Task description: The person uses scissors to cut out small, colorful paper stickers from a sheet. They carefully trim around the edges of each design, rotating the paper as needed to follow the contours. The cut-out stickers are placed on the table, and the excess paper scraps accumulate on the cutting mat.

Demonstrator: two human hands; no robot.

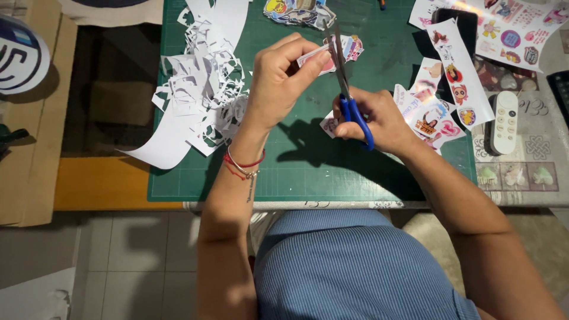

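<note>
My left hand [283, 76] pinches a small sticker piece [349, 47] of printed paper, held up over the green cutting mat [308, 172]. My right hand [379, 118] grips blue-handled scissors [347, 89], whose blades point away from me and meet the paper next to my left thumb. Red string bracelets circle my left wrist. A small cut sticker [329, 124] lies on the mat just left of my right hand.
White paper scraps [198, 89] are heaped on the mat's left side. Sticker sheets [462, 71] and cut stickers lie to the right, with a white remote control [505, 121] beside them. More stickers [296, 10] sit at the mat's far edge.
</note>
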